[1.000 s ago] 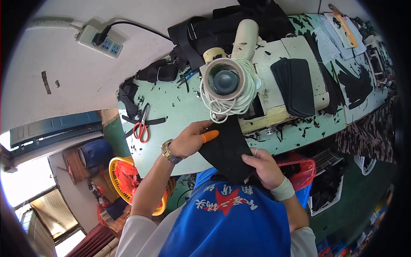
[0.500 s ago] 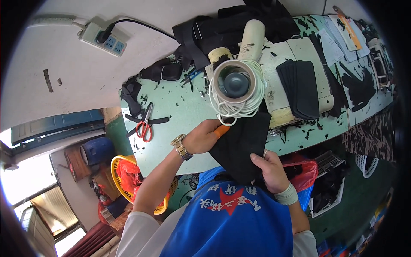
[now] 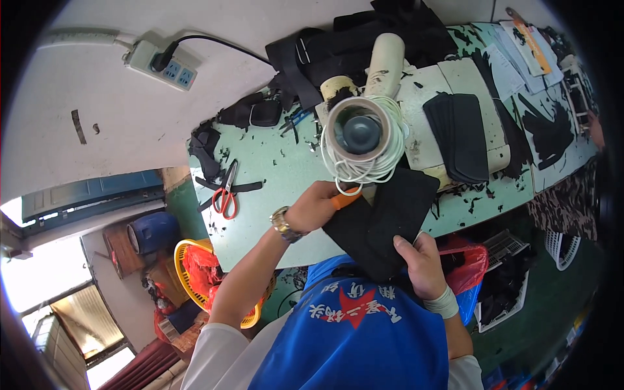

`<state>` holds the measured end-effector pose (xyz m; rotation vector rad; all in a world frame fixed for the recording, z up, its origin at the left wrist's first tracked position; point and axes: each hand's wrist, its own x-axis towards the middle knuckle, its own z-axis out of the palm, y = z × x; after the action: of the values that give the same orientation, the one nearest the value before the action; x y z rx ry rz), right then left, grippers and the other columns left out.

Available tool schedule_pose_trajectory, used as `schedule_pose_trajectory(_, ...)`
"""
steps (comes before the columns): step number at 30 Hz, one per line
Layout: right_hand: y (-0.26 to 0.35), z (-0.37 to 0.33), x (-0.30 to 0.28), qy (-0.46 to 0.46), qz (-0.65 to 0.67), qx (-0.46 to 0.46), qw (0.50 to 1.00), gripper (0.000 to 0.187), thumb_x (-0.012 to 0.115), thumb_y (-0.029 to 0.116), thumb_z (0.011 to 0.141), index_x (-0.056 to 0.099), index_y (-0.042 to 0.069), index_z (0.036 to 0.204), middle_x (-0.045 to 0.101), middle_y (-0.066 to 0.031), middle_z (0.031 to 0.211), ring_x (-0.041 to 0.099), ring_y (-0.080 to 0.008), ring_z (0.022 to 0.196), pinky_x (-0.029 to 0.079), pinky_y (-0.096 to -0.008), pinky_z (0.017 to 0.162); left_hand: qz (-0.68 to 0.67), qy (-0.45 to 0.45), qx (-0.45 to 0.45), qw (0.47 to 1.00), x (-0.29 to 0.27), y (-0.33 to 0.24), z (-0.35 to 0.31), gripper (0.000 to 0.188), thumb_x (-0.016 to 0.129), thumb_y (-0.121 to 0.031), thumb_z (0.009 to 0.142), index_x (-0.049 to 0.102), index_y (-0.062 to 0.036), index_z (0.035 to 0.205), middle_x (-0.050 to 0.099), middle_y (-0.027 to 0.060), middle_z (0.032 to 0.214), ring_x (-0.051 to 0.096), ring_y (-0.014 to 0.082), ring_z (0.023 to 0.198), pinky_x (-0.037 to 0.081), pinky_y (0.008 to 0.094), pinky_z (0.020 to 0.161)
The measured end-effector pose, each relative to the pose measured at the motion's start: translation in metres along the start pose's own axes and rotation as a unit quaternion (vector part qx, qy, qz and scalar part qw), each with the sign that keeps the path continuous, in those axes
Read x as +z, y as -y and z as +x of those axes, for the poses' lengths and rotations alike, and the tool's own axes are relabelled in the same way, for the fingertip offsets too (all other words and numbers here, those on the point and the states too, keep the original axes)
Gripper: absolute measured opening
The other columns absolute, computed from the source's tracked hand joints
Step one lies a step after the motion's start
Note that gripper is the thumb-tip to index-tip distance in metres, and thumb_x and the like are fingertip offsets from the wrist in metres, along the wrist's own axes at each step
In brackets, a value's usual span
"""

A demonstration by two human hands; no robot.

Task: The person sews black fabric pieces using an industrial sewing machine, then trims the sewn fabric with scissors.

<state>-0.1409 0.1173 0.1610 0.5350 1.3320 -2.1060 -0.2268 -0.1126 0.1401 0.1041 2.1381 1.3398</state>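
Observation:
My left hand (image 3: 315, 207), with an orange cover on one finger and a gold watch at the wrist, grips the upper left edge of a black fabric piece (image 3: 406, 207). Its fingertips are partly hidden beneath a coil of white cord (image 3: 380, 170). My right hand (image 3: 424, 265), a pale band round its wrist, pinches the lower right edge of the fabric between thumb and fingers. Two overlapping flaps of the fabric spread between my hands, over the table's front edge. Just beyond, the cord hangs round a beige cup-shaped part (image 3: 333, 133) of a cream machine (image 3: 422, 143).
Red-handled scissors (image 3: 225, 201) lie on the green table (image 3: 273, 188) at left. A stack of black pieces (image 3: 465, 140) rests on the machine. Below the table stand a yellow basket (image 3: 180, 263) and a red bag (image 3: 471, 270). Another person's hand (image 3: 595, 130) shows at far right.
The black fabric has opened out into two flaps, its right part swung to the right and up. My right hand has shifted slightly right; the view has also moved a little.

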Motion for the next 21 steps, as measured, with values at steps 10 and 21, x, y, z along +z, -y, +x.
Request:
schedule_pose_trajectory(10, 0.005, 0.001, 0.005, -0.034, 0.018, 0.01, 0.999, 0.013, 0.056, 0.009, 0.09, 0.058, -0.003, 0.095, 0.062, -0.0048, 0.088, 0.057, -0.009, 0.08, 0.047, -0.0239, 0.073, -0.122, 0.122, -0.184, 0.968, -0.013, -0.028, -0.004, 0.032, 0.046, -0.018, 0.095, 0.055, 0.0073, 0.112, 0.064, 0.0118, 0.065, 0.066, 0.019, 0.056, 0.051, 0.0265, 0.041)
schedule_pose_trajectory(21, 0.005, -0.002, 0.005, -0.035, -0.008, 0.003, 0.999, 0.017, 0.054, 0.006, 0.089, 0.059, -0.004, 0.101, 0.063, -0.0049, 0.093, 0.057, -0.0084, 0.082, 0.046, -0.0239, 0.073, -0.3, 0.132, -0.216, 0.92, -0.012, -0.021, -0.016, 0.05, 0.045, -0.014, 0.096, 0.026, 0.0105, 0.135, 0.06, 0.018, 0.087, 0.068, 0.0301, 0.065, 0.059, 0.0387, 0.052)
